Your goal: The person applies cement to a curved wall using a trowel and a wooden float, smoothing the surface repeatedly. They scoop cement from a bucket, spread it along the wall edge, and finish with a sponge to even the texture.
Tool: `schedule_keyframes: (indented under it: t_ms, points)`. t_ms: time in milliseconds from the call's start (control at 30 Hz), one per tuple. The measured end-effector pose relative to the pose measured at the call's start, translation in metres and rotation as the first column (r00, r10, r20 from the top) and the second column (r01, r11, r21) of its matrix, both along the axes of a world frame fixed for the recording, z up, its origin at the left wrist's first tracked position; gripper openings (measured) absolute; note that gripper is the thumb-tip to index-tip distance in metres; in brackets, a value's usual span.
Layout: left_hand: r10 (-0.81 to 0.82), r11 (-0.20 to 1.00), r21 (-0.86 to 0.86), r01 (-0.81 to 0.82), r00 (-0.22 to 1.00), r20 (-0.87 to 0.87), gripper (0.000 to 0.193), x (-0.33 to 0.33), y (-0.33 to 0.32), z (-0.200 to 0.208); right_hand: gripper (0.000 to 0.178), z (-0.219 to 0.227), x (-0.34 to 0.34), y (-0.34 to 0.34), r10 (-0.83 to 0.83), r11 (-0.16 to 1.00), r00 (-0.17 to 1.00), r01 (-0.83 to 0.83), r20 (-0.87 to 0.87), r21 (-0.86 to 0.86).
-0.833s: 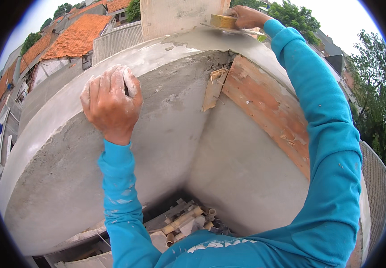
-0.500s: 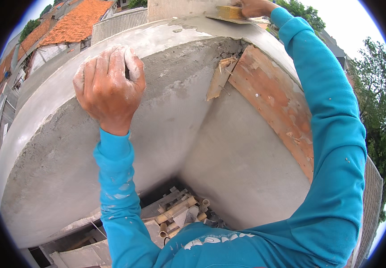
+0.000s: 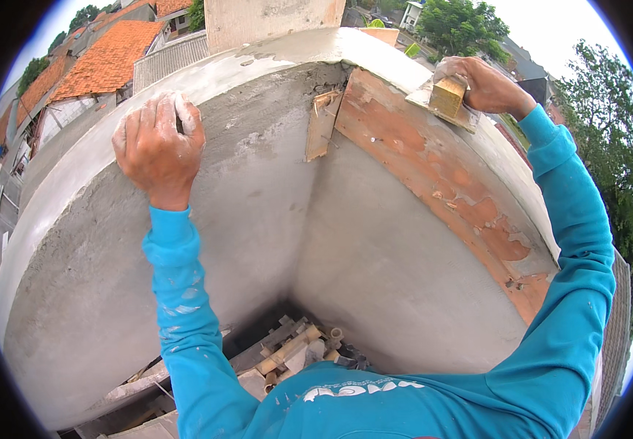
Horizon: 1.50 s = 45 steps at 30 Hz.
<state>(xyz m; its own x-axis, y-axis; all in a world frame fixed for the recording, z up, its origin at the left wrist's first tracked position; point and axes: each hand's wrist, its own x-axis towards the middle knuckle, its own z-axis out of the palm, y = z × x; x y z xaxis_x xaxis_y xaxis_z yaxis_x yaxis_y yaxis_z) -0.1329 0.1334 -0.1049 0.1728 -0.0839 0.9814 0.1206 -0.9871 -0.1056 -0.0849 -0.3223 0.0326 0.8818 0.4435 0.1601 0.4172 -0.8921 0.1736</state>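
My left hand (image 3: 157,148), dusted with grey cement, grips the top edge of the plastered parapet wall (image 3: 97,241). My right hand (image 3: 488,86) holds a wooden plastering float (image 3: 447,99) by its block handle, with the board lying on the wet cement top of the right-hand wall (image 3: 419,73). Both arms wear blue long sleeves. An orange patch of bare brick (image 3: 433,168) runs below the float along the right wall. A short wooden board (image 3: 321,126) is stuck in the corner where the two walls meet.
A concrete column (image 3: 272,18) rises behind the corner. Bamboo pieces and timber scraps (image 3: 294,347) lie at the foot of the walls. Orange tiled roofs (image 3: 100,58) lie beyond at left, trees (image 3: 609,132) at right.
My right hand has drawn the float from the far corner by the column back along the right wall's top toward me. My left hand stays on the wall edge.
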Motion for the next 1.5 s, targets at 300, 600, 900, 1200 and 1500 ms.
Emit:
schedule_keyframes:
  t_ms: [300, 600, 900, 1200, 1500]
  points:
    - [0.001, 1.0, -0.013, -0.001, 1.0, -0.02, 0.019, -0.003, 0.0, -0.001, 0.049, 0.031, -0.168, -0.069, -0.233, 0.97, 0.953, 0.214, -0.194, -0.111]
    - [0.002, 1.0, -0.024, -0.003, 0.999, -0.033, 0.017, -0.008, 0.003, 0.0, 0.06, 0.035, 0.033, 0.032, -0.062, 0.991, 0.998, 0.061, 0.0, 0.121]
    - [0.033, 0.999, 0.026, -0.033, 0.999, 0.006, 0.018, -0.005, -0.004, -0.002, 0.063, 0.008, 0.105, 0.073, 0.09, 0.996, 0.985, -0.089, -0.146, 0.011]
    - [0.072, 0.995, 0.074, -0.073, 0.997, 0.023, 0.018, 0.001, 0.004, 0.0, 0.061, 0.007, -0.086, -0.068, -0.011, 0.999, 1.0, 0.01, -0.028, -0.037]
    - [0.054, 0.998, 0.044, -0.054, 0.999, 0.001, 0.018, -0.002, 0.0, 0.002, 0.055, 0.022, -0.259, -0.123, -0.206, 0.978, 0.978, 0.206, 0.024, -0.031]
